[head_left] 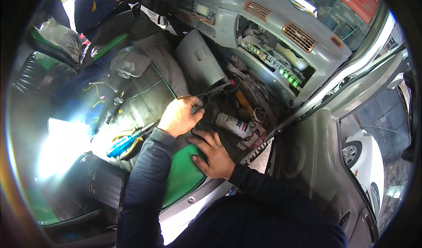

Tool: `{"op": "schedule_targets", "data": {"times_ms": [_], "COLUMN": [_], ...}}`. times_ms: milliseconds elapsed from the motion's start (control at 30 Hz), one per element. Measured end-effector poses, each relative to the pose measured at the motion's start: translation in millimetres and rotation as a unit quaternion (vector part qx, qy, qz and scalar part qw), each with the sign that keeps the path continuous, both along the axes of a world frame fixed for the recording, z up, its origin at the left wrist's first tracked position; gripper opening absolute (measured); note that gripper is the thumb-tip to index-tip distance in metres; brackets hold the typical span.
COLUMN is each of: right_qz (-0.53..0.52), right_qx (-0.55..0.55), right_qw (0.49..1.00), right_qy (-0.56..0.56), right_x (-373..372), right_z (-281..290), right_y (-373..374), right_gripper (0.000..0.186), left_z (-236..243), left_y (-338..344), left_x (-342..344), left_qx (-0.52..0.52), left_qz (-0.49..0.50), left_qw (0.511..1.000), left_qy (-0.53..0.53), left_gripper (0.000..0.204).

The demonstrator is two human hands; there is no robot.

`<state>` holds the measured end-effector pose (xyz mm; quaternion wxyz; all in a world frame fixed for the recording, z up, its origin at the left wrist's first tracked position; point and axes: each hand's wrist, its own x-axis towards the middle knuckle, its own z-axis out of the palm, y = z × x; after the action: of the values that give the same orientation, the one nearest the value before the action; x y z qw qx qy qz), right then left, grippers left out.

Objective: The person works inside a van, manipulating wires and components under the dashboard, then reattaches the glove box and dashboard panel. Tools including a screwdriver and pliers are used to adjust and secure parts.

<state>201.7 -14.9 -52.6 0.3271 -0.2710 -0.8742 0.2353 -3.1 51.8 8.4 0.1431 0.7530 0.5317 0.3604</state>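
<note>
Seat cushion [181,177] lies directly below both hands, its front edge facing the footwell and its outer edge running beside a pale door sill [191,200]. Left hand [181,114] is over the cushion's front part, thumb and fingers drawn together; thin dark wires [222,90] run close to its fingertips, but whether it pinches one cannot be told. Right hand [214,155] sits just beside it, fingers loosely spread and bent, thumb against the green panel. Room is tightest forward: a lowered glovebox lid [200,57] hangs near the left hand, and a white bottle [232,124] lies tilted in the cluttered footwell. On the left, a blue-handled tool [121,148] rests near the left forearm, with a black box [100,182] behind it. Bare grey upholstery extends between that tool and a grey plastic piece [129,63] further across. Outboard, the door [307,155] stands swung out, leaving space past the sill. Cushion surface is grey, creased and dull, with a smooth, bright green panel bordered by dark trim at the outer corner; strong glare washes out the upholstery at far left.
</note>
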Motion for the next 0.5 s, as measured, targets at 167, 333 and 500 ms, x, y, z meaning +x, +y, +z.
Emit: {"op": "schedule_targets", "data": {"times_ms": [167,333,500], "right_qz": [0.023,0.061,0.079], "right_qx": [-0.016,-0.027,-0.040], "right_qw": [1.000,0.997,0.994], "right_qy": [-0.005,0.038,0.058], "right_x": [3.4,6.3,7.8], "right_z": [0.2,-7.4,-14.4], "right_y": [6.5,18.0,25.5], "right_gripper": [0.056,0.055,0.053], "left_z": [1.8,5.5,6.1], "left_y": [-0.5,-1.5,-1.3], "left_x": [0.7,0.9,0.5], "left_qx": [-0.015,-0.033,-0.044], "left_qz": [-0.003,-0.002,-0.001], "left_qw": [1.000,0.999,0.999], "left_qy": [-0.005,0.006,0.010], "left_gripper": [0.021,0.021,0.021]}}
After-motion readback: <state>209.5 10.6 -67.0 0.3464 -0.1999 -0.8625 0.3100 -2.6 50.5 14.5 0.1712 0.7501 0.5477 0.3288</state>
